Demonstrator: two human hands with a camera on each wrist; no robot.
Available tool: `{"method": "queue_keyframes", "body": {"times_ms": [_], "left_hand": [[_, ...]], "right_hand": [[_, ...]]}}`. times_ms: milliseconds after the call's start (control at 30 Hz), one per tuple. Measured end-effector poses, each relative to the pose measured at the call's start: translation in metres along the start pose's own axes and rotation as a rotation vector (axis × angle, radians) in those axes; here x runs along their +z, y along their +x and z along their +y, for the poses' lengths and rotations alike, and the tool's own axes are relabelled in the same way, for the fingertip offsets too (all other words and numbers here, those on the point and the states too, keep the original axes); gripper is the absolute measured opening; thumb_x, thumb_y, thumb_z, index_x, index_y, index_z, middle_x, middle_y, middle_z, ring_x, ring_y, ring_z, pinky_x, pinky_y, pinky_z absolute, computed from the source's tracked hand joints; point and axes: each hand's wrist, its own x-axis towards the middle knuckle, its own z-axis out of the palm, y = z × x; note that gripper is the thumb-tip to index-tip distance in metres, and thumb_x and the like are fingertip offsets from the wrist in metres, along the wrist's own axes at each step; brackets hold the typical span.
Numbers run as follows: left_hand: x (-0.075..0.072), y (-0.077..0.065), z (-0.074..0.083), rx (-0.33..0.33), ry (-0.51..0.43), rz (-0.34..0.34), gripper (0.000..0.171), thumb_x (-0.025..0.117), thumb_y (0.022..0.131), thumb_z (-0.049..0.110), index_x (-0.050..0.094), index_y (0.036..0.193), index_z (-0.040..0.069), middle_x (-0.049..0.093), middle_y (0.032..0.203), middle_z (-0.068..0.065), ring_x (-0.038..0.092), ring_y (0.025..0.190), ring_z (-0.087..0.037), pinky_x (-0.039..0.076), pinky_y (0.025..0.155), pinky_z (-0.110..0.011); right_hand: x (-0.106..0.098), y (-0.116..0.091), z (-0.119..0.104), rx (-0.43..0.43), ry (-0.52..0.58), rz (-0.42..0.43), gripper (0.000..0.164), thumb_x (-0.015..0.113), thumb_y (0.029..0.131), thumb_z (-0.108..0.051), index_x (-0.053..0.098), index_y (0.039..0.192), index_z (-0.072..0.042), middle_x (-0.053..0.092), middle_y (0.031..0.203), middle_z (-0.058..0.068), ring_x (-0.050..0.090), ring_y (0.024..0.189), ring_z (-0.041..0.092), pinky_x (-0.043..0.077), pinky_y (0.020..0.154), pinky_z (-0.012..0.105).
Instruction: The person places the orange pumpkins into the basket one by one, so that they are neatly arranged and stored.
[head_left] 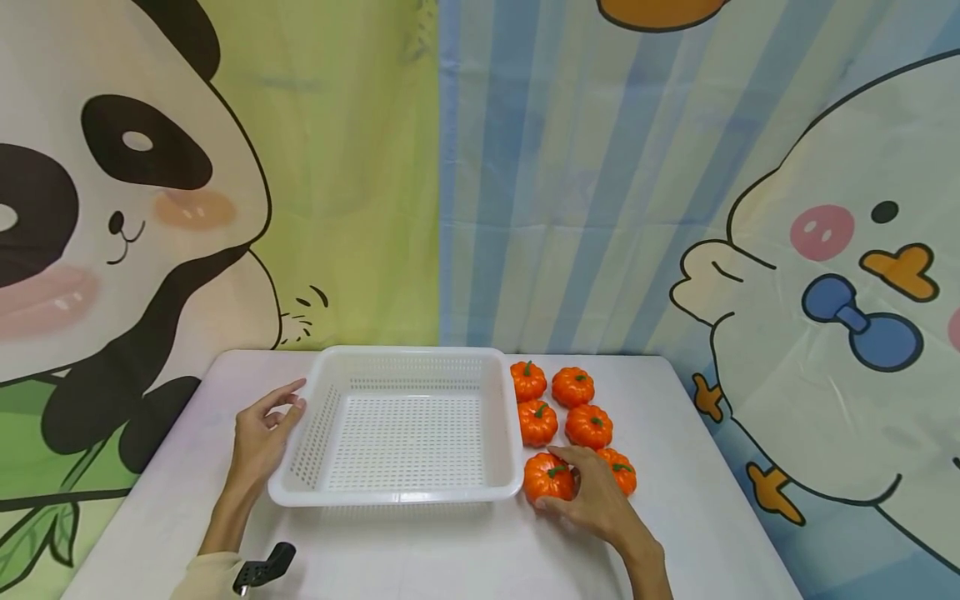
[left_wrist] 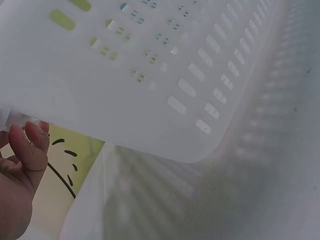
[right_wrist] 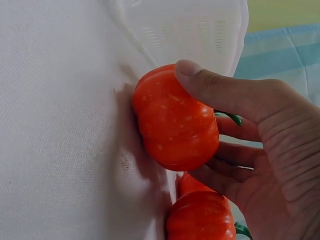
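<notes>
Right hand (head_left: 596, 496) has its thumb and fingers round one orange pumpkin (right_wrist: 175, 120), just beside the near right corner of the white basket (head_left: 397, 498). I'd keep that hold on the fat sides, off the stem, and mind the rim. Left hand (head_left: 258, 433)'s at the basket's left edge, can't tell if gripping. Five other pumpkins (head_left: 588, 427) sit farther back and to the right
</notes>
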Motion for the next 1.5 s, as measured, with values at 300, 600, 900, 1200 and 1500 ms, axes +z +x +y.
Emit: {"method": "queue_keyframes", "body": {"times_ms": [300,600,900,1200,1500], "left_hand": [[0.001,0.001,0.001,0.006,-0.014,-0.004,0.044,0.062,0.100,0.033,0.059,0.142,0.018,0.057,0.113,0.001,0.062,0.064,-0.010,0.053,0.055,-0.022],[0.000,-0.001,0.004,0.003,-0.011,-0.007,0.045,0.062,0.100,0.034,0.058,0.143,0.019,0.058,0.113,0.001,0.064,0.065,-0.010,0.054,0.056,-0.023],[-0.002,0.000,0.007,0.002,-0.037,-0.014,0.046,0.063,0.100,0.027,0.057,0.143,0.014,0.058,0.116,-0.005,0.063,0.065,-0.010,0.054,0.055,-0.021],[-0.004,-0.005,0.019,-0.010,-0.038,-0.013,0.045,0.063,0.100,0.022,0.057,0.143,0.009,0.059,0.116,-0.008,0.064,0.066,-0.011,0.054,0.057,-0.021],[-0.003,-0.003,0.016,-0.020,-0.071,-0.016,0.044,0.064,0.099,0.019,0.057,0.142,0.008,0.058,0.113,-0.007,0.064,0.065,-0.013,0.054,0.056,-0.022]], "right_hand": [[-0.007,0.000,-0.001,-0.009,-0.007,0.014,0.079,0.092,0.064,-0.050,0.065,0.134,-0.023,0.062,0.138,0.000,0.053,0.133,0.028,0.040,0.113,0.060],[-0.015,-0.001,-0.004,-0.017,-0.005,0.030,0.078,0.092,0.066,-0.046,0.065,0.134,-0.020,0.063,0.137,0.001,0.053,0.133,0.028,0.039,0.113,0.060],[-0.021,-0.001,-0.004,-0.037,-0.030,0.050,0.079,0.092,0.066,-0.045,0.065,0.136,-0.019,0.063,0.138,0.002,0.053,0.133,0.028,0.040,0.112,0.060],[-0.028,0.000,-0.007,-0.063,-0.058,0.068,0.079,0.091,0.069,-0.044,0.064,0.137,-0.017,0.066,0.134,0.001,0.056,0.130,0.026,0.043,0.110,0.058],[-0.033,-0.002,-0.006,-0.122,-0.052,0.113,0.079,0.092,0.069,-0.042,0.063,0.137,-0.015,0.067,0.134,0.003,0.057,0.127,0.028,0.046,0.107,0.058]]}}
